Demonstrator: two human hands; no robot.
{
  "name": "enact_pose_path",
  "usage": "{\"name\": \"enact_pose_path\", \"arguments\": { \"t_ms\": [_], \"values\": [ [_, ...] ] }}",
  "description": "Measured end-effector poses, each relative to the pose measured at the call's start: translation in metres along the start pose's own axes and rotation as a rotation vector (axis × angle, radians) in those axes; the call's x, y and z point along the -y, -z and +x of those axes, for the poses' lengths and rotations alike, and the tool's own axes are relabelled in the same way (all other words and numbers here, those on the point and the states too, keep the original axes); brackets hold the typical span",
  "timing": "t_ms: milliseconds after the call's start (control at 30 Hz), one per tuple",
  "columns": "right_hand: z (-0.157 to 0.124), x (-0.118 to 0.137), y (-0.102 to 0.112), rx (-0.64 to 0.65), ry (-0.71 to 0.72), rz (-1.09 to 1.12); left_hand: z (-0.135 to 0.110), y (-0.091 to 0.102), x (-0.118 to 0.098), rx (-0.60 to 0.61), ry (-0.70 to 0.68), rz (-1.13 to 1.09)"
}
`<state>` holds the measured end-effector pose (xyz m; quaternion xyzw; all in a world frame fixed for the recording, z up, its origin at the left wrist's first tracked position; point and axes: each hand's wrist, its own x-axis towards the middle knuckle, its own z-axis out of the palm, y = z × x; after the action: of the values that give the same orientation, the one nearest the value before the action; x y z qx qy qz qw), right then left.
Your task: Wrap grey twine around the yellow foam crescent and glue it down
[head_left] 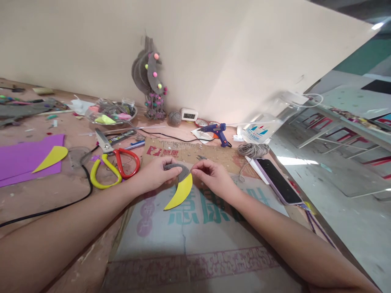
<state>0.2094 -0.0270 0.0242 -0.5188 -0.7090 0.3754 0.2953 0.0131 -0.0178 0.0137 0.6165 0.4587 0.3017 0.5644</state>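
A yellow crescent-shaped piece (181, 192), its upper part wrapped in grey yarn (183, 171), is held in the air above the cardboard. My left hand (159, 174) is closed on the wrapped end, thumb in front. At the crescent's right edge, the thumb and fingers of my right hand (210, 175) are pinched together; whatever is between them is too small to make out. A skein of grey yarn (253, 150) lies at the right, with a loose strand trailing down from it toward my right forearm.
Scissors with yellow and red handles (113, 165) lie left of my left hand. Purple sheets (18, 158) carry another yellow crescent (52, 158). Behind are a blue glue gun (217, 131), a bowl of craft bits (111, 114) and a grey hanging decoration (150, 77). A phone (278, 181) lies right.
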Motion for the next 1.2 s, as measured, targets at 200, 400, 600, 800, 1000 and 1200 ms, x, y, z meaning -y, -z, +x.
{"name": "enact_pose_path", "arguments": {
  "t_ms": [200,400,600,800,1000,1200],
  "values": [
    [0.002,-0.002,-0.003,-0.036,0.043,-0.050,0.003,0.000,0.003,0.039,-0.007,-0.035],
    [0.001,-0.004,-0.002,-0.046,0.030,-0.032,0.004,0.000,0.000,0.038,0.003,-0.030],
    [-0.006,-0.002,0.010,-0.201,0.038,0.174,0.004,-0.002,0.001,0.015,0.024,-0.173],
    [-0.011,0.006,0.005,0.037,-0.048,0.134,0.004,0.000,0.003,0.016,0.019,-0.291],
    [-0.010,0.006,-0.002,0.062,-0.163,0.253,0.009,-0.001,0.007,-0.060,-0.013,-0.385],
    [-0.008,0.000,-0.001,0.058,-0.204,0.301,0.010,0.000,0.010,-0.190,-0.017,-0.525]
  ]
}}
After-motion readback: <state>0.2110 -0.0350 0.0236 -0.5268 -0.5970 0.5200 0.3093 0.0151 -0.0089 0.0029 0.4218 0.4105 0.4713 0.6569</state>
